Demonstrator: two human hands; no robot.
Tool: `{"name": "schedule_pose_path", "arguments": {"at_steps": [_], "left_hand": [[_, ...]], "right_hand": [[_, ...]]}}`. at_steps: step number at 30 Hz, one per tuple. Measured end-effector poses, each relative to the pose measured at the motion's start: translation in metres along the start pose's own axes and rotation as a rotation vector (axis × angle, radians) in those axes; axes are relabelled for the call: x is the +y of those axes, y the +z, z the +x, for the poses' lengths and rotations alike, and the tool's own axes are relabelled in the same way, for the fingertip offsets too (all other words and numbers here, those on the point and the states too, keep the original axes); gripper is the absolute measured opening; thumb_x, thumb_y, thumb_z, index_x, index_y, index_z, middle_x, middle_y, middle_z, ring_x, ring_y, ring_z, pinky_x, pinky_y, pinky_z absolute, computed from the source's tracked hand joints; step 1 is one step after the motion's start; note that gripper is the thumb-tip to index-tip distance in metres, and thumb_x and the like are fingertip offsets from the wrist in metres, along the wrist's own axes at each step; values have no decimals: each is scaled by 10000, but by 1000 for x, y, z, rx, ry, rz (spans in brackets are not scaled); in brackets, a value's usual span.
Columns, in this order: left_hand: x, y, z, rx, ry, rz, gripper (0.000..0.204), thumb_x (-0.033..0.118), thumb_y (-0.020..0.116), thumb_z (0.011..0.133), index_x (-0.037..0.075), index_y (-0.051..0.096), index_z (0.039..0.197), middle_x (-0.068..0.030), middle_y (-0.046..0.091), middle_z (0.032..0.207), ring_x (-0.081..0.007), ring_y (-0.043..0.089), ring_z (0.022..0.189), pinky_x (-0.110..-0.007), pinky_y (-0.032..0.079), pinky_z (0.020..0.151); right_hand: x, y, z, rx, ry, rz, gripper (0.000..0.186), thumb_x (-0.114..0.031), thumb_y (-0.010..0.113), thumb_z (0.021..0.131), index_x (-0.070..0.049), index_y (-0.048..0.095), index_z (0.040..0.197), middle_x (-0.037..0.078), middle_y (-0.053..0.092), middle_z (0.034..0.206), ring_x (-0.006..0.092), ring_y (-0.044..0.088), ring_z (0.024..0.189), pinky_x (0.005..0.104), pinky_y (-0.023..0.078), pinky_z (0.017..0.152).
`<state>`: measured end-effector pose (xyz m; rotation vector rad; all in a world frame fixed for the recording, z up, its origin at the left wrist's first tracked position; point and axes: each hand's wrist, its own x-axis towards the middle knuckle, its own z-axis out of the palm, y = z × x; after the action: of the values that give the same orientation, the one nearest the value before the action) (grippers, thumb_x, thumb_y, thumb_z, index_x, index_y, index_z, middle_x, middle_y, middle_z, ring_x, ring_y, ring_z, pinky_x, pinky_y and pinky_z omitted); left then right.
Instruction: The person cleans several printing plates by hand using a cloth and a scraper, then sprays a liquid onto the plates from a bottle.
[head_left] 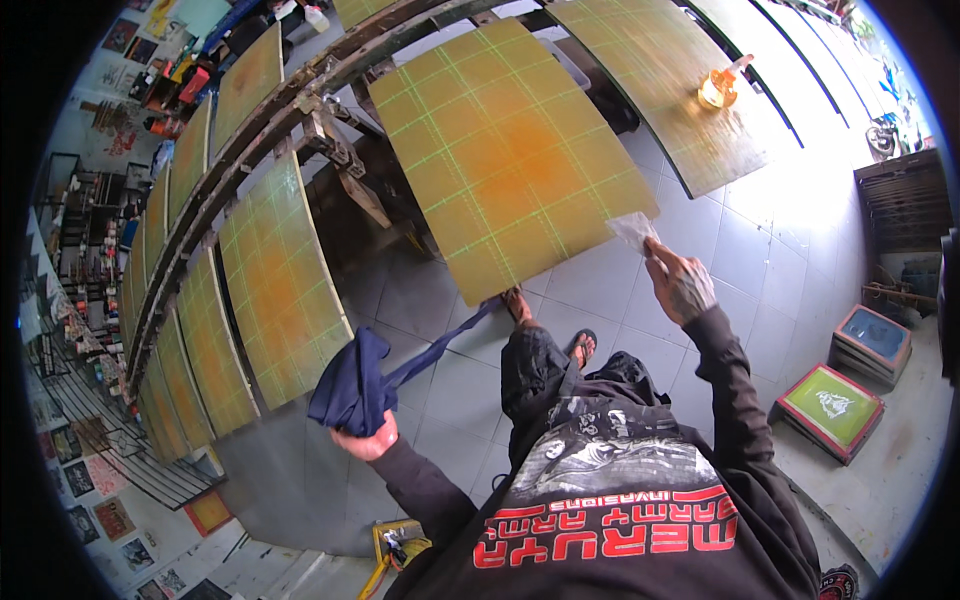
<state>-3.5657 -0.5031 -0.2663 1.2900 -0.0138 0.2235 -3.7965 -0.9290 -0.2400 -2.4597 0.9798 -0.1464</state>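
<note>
My left hand (368, 440) is closed round a bunched dark blue cloth (350, 385), near the lower corner of a grid-marked board on the left. A long strip of the cloth trails from it to the right, toward my foot. My right hand (683, 288) pinches a thin, whitish, see-through piece (633, 230), perhaps a plastic card. That piece is at the near right corner of the middle board (480, 180), which is yellow-brown with bright green grid lines and an orange stain. Whether it touches the board, I cannot tell.
Several similar boards (270, 290) line a long metal rail (330, 60). On the right-hand board (650, 80) stands a cup (715, 92) of yellowish liquid with a brush-like handle. Framed screens (830, 405) lean at the right. Grey floor tiles (600, 300) lie beneath my feet.
</note>
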Motion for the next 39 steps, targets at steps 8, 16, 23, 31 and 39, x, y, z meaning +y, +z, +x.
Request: {"name": "schedule_pose_path", "arguments": {"at_steps": [8, 16, 23, 31, 39], "left_hand": [[-38, 63, -61, -215, -640, -556, 484, 362, 519, 827, 73, 528, 1215, -128, 572, 1186, -325, 565, 1084, -529, 456, 936], [-113, 154, -120, -187, -935, -209, 440, 379, 425, 934, 59, 508, 1224, -75, 572, 1188, -242, 585, 1054, -411, 476, 935], [-117, 180, -105, 26, -1265, -473, 388, 293, 355, 980, 44, 515, 1230, -112, 582, 1212, -258, 570, 1109, -433, 454, 964], [-123, 185, -117, -50, -1109, -371, 404, 268, 313, 977, 33, 474, 1264, -112, 556, 1237, -259, 559, 1115, -426, 447, 965], [-99, 192, -114, 258, -1147, -372, 373, 281, 345, 965, 43, 557, 1159, -102, 621, 1135, -244, 623, 999, -400, 493, 903]], "right_hand": [[25, 8, 57, -140, 83, -239, 299, -204, 458, 896, -94, 586, 1143, 204, 614, 680, 390, 619, 646, 484, 498, 613], [24, 12, 206, -131, -41, -266, 378, -344, 371, 947, -100, 655, 890, 214, 613, 693, 409, 616, 669, 503, 500, 639], [-17, 26, 386, -213, -141, -308, 444, -382, 348, 949, -73, 661, 888, 244, 631, 794, 416, 631, 785, 509, 501, 711], [11, 77, 596, -2, -138, -389, 476, -411, 340, 933, -59, 646, 1026, 223, 638, 1011, 356, 626, 948, 451, 483, 866], [4, -33, 406, -390, -713, -175, 382, -242, 375, 962, -144, 493, 1313, 150, 574, 1133, 267, 602, 967, 363, 474, 846]]}}
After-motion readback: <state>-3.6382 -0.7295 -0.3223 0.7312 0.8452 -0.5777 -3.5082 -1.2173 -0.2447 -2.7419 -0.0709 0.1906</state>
